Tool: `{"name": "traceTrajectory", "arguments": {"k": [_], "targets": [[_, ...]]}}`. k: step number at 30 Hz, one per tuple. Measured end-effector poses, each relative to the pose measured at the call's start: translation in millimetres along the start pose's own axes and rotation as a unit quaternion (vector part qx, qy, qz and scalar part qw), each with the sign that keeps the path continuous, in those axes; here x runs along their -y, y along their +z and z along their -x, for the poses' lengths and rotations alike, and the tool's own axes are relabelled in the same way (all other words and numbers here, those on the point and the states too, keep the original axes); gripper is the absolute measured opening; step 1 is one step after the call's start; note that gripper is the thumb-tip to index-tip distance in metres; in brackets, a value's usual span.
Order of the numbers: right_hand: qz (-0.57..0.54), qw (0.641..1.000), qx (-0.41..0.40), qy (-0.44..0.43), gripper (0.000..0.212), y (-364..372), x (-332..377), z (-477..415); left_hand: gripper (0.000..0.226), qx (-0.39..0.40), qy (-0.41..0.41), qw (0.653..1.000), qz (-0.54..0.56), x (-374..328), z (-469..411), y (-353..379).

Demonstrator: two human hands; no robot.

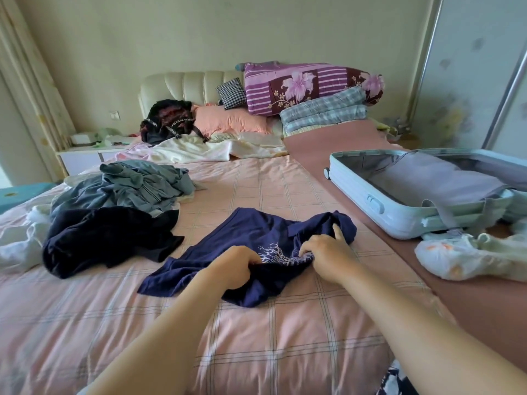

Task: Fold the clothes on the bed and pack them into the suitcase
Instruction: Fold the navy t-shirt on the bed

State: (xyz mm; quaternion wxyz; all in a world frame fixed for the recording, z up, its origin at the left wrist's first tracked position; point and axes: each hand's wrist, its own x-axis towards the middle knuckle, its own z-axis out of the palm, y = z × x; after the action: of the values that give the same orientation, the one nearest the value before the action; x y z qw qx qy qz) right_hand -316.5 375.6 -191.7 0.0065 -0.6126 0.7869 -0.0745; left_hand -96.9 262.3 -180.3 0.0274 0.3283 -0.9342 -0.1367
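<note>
Shirt (251,238), navy with a white branching print, lies rumpled on the bed (256,337), and both hands are on it. The left hand (236,266) has its fingers curled tight into the near edge, a fold of cloth bunched in its grip. The right hand (325,252), just to the right of the left one, pinches the fabric beside the print with thumb and curled fingers, while its index finger sticks out straight and lies along the far right part of the shirt. The print sits between the two hands.

The suitcase (356,201), pale blue, lies open beyond and to the right of the right hand, well apart from the shirt. Something grey lies inside it; lining or garment, hard to tell. A white garment (470,258) lies crumpled right of the right hand, just in front of the suitcase.

Left of the left hand there is a dark garment (108,238) in a heap, its edge near the shirt but not touching it. Beyond that lies a grey pile (137,186) of clothes, and white clothes (17,246) lie further left still.
</note>
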Motion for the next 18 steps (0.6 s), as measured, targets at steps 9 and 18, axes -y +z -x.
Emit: {"name": "traceTrajectory", "arguments": {"k": [9,18], "targets": [[-0.291,0.938,0.186,-0.004,0.023,-22,4,6,0.032,0.314,-0.178,0.932,0.040,-9,7,-47],[-0.026,0.989,0.128,0.069,0.065,-44,-30,-25,0.050,0.066,-0.018,0.997,0.044,-63,-79,-47]]}}
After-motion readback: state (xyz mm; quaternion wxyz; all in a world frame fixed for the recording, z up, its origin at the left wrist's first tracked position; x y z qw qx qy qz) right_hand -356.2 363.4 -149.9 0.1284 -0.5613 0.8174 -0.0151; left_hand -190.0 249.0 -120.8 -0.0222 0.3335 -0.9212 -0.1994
